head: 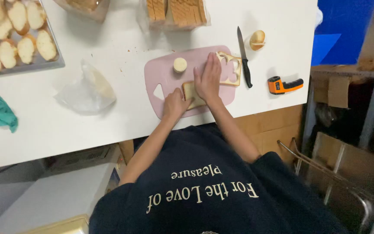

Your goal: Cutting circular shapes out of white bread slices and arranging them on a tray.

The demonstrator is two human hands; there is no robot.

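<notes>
Right now my right hand (208, 78) lies flat with fingers together on the bread slice (192, 93) at the near edge of the pink cutting board (165, 73), while my left hand (175, 105) curls against the slice's near-left corner. If I press unevenly, the soft slice could tear or slide off that near edge. The black knife (244, 58) just right of the board could catch my wrist.

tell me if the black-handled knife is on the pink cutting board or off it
Off: the black-handled knife lies flat on the white table, just beside the pink cutting board.
</notes>
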